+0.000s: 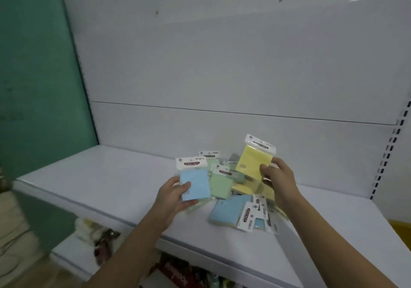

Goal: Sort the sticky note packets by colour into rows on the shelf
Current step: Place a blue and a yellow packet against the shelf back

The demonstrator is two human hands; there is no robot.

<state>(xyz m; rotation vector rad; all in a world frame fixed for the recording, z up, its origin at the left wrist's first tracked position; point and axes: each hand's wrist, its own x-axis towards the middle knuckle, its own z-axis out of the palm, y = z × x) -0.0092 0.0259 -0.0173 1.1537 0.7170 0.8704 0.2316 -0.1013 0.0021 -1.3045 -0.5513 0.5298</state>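
Observation:
A heap of sticky note packets [233, 189] in blue, green and yellow lies on the white shelf [100, 183], right of its middle. My left hand [173, 196] grips a blue packet [195, 183] by its lower edge, lifted just above the heap's left side. My right hand [278, 178] pinches a yellow packet [253, 161] at its right edge and holds it upright over the heap's back. A green packet [220, 185] lies between the two held ones. More blue packets [229, 212] lie at the heap's front.
The shelf's white back panel [222, 65] rises behind the heap. A teal wall [33, 87] stands at the left. A slotted upright [389, 149] runs along the right. Below the front edge, a lower shelf [66, 254] holds assorted goods [104, 241].

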